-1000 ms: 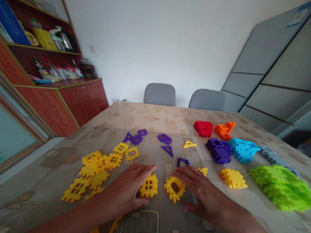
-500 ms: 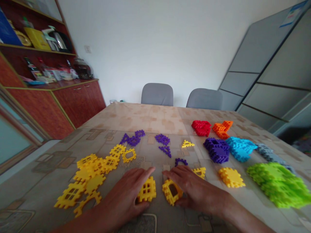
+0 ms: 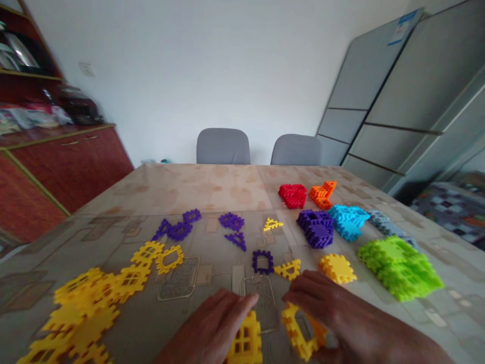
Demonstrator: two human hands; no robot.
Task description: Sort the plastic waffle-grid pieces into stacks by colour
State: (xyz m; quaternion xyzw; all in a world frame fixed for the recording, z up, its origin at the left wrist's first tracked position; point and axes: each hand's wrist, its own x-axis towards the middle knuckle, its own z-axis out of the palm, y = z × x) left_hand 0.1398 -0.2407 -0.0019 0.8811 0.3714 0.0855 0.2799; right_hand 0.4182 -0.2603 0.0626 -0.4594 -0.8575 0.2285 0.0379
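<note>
Landmark: purple square frame (image 3: 255,262), flat on the desk (image 3: 197,192).

Left hand (image 3: 215,323): nearer the person than the frame, a bit left of it. Fingers half curled along the left side of a yellow window piece (image 3: 246,344); thumb hidden, can't tell if it's gripped. Right hand (image 3: 331,308): nearer the person and right of the frame. Fingers bent over the far edge of a yellow arch-hole piece (image 3: 290,326), thumb round the near side; looks held, slightly tilted. The two yellow pieces are apart.

Progress, my read: partly done. Right of the frame, pieces are grouped by colour: yellow stack (image 3: 337,269) near; purple stack (image 3: 316,230), light blue stack (image 3: 348,220) and green stack (image 3: 399,268) further right; red stack (image 3: 292,196) and orange stack (image 3: 322,196) beyond. Left over: loose yellow pile (image 3: 89,318) well left of the frame, purple cluster (image 3: 179,231) left and beyond, yellow triangular piece (image 3: 288,265) just beside its right edge.

Containers: pieces sit straight on the desk. Dark jar-like vessel (image 3: 79,106) on the cabinet, far left beyond the frame; contents unreadable.
</note>
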